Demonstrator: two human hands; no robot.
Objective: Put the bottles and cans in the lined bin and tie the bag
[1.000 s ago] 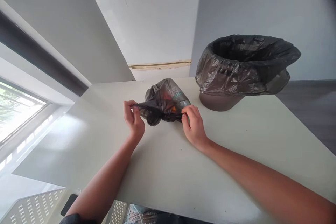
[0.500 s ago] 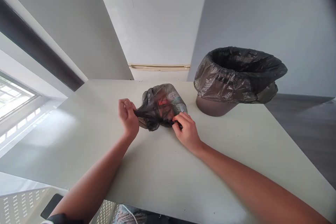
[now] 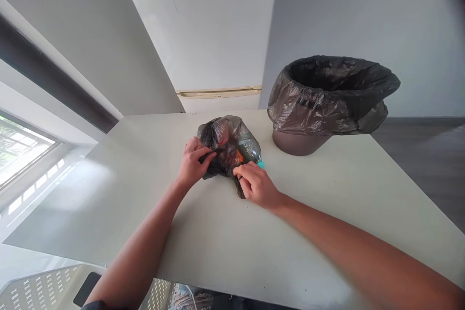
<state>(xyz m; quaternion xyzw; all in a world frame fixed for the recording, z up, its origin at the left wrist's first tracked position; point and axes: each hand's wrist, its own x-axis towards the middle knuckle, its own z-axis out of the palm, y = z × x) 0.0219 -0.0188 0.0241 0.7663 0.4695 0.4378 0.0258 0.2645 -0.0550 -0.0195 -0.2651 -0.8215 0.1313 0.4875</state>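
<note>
Pale table bears filled dark bag, brown bin with black liner.

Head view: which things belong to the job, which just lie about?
In hand:
- black plastic bag, pinched by left hand and right hand
- clear plastic teal-capped bottle
- perhaps brown plastic bin, black-lined, untouched

Lying about:
- flat black rectangle, likely phone
</note>
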